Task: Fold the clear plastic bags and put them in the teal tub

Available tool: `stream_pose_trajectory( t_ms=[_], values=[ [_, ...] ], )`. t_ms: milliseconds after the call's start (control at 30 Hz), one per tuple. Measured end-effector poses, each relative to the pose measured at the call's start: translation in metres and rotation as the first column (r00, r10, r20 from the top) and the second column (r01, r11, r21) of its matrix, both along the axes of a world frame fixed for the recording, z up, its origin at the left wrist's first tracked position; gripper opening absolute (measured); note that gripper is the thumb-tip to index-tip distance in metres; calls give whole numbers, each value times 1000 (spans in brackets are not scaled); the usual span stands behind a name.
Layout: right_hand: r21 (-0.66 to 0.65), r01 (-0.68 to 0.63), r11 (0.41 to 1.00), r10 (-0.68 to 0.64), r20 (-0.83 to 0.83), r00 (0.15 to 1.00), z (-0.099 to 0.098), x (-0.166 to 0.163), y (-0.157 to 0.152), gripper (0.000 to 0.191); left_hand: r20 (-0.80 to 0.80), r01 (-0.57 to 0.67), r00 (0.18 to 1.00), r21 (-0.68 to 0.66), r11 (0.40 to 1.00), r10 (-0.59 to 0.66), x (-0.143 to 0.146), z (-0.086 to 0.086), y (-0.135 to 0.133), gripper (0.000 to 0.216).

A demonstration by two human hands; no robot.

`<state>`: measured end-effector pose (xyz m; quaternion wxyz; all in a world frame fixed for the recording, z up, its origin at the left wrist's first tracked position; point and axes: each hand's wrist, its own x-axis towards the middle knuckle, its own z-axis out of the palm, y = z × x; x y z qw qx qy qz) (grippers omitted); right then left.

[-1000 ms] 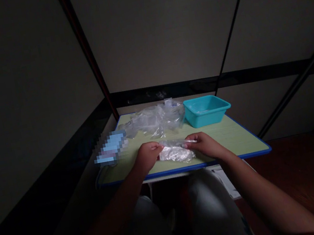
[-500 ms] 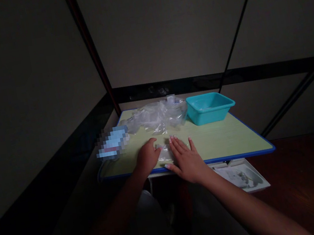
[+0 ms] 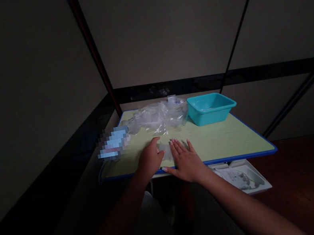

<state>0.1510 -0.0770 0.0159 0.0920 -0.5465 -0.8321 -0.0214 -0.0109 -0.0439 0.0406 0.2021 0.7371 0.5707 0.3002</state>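
A small clear plastic bag (image 3: 167, 152) lies flat near the front edge of the table, partly covered by both hands. My right hand (image 3: 186, 161) rests flat on its right side, fingers stretched forward and thumb spread to the left. At the bag's left edge is my left hand (image 3: 151, 159), turned on its side; its thumb and forefinger are apart, and the thumb tip touches or nearly touches the bag. The other left fingers are hidden from me.
A crumpled pile of clear plastic bags (image 3: 157, 116) lies at the back of the table (image 3: 225, 142). Right of it stands a turquoise basin (image 3: 212, 113). A blurred-out blue item (image 3: 113, 143) is at the left edge. Below the tabletop, a white drawer (image 3: 263, 186) juts out holding papers.
My right hand has shifted slightly left and toward me over the bag. My left hand has moved a little to the right, covering more of the bag's left side.
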Motion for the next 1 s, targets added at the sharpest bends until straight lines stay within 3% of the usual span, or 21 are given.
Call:
stream_pose_trajectory(
  t_ms=[233, 467, 633, 800, 1000],
  values=[
    [-10, -11, 1000, 10, -18, 1000, 1, 1, 0, 92, -221, 61, 974, 92, 994, -40, 32, 26, -7, 43],
    [-32, -36, 999, 34, -55, 998, 3, 1, -1, 79, -248, 170, 958, 95, 981, -142, 61, 22, -2, 44],
    [-51, -50, 997, 47, -65, 997, 7, 7, -2, 91, -273, 125, 956, 64, 990, -104, 56, 21, 1, 43],
    [-42, 40, 998, -40, -14, 999, 7, 21, -13, 107, -299, 120, 950, 70, 990, -94, 48, 26, 2, 45],
    [-79, 86, 993, -86, 6, 996, 3, 41, -27, 106, -315, 161, 939, 51, 986, -137, 57, 27, 4, 43]
  ],
)
